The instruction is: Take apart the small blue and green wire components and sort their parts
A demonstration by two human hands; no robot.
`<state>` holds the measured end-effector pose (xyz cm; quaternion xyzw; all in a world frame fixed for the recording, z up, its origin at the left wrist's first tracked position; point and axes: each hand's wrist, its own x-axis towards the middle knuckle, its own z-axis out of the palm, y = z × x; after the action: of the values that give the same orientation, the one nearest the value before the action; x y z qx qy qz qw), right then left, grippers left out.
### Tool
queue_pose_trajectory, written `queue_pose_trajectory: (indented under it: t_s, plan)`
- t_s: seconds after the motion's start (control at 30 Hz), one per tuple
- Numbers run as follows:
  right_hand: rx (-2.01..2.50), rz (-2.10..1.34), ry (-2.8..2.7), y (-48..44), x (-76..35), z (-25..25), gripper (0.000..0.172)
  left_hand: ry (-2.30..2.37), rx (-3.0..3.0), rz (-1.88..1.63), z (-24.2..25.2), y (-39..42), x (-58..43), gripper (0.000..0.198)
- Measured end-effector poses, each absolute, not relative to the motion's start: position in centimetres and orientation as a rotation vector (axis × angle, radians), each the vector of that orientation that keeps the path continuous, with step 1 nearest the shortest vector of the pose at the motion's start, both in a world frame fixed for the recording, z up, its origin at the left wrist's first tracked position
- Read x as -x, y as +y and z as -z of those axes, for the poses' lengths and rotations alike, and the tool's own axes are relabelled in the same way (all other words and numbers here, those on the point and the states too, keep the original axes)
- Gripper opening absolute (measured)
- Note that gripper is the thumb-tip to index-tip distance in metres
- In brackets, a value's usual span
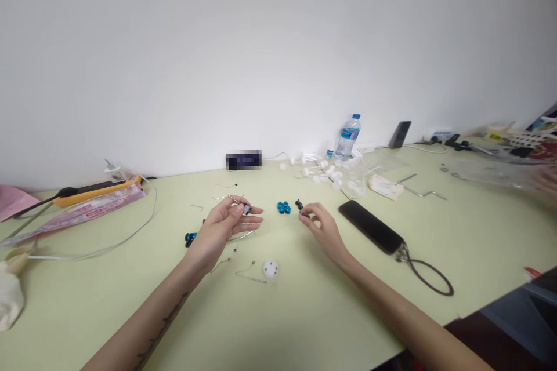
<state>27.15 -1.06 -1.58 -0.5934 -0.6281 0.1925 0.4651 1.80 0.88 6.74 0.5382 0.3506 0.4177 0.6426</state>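
My left hand [224, 221] is closed, with the thumb pressing a small dark grey block [246, 208] against the fingers. A thin metal rod seems to run out from that block; the join is too small to tell. Over the table, my right hand [321, 227] has thumb and fingertips pinched at a little group of small black parts [299, 204]; whatever is between the fingertips is mostly hidden. Several shiny blue round pieces [284, 207] sit together between my hands. Bent metal wires [251, 277] and a white disc with dark holes [270, 269] lie nearer me.
Black-and-blue parts [190, 237] lie beside my left wrist. A black phone [372, 226] with a cord loop rests right of my right hand. Farther back are white plastic pieces [333, 175], a water bottle [348, 138] and a yellow power strip [100, 190]. Another person's hand [546, 179] shows far right.
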Motion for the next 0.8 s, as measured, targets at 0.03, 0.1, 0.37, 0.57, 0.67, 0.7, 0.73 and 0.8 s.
queue_pose_trajectory:
  t_s: [0.03,0.1,0.37,0.57,0.67,0.7,0.73,0.8]
  plan:
    - [1.514,-0.428,-1.554,-1.3,-27.9,2.1,0.016,0.801,-1.241,-0.957,-6.6,0.8,-1.9,0.025]
    - [1.618,-0.38,-1.59,-1.8,-29.0,3.0,0.015,0.788,-1.277,-0.972,-6.3,0.8,-2.0,0.023]
    - [1.748,-0.338,-1.666,-1.7,-29.9,3.9,0.014,0.775,-1.489,-0.929,-5.6,0.5,-2.2,0.022]
    - [1.784,-0.276,-1.684,-0.8,-30.1,3.9,0.012,0.81,-1.569,-0.873,-5.0,0.6,-2.8,0.025]
    - [1.718,-0.246,-1.665,-1.6,-28.8,2.5,0.018,0.836,-1.543,-0.857,-4.6,0.7,-2.9,0.021]
    - [1.648,-0.258,-1.659,-2.0,-28.0,1.6,0.019,0.851,-1.549,-0.868,-4.6,0.8,-2.8,0.019]
    - [1.55,-0.3,-1.664,-2.3,-27.1,0.5,0.019,0.874,-1.565,-0.883,-4.7,0.8,-2.8,0.017]
    - [1.354,-0.498,-1.666,-2.8,-25.0,-2.2,0.028,0.935,-1.61,-0.916,-5.1,0.7,-2.5,0.015]
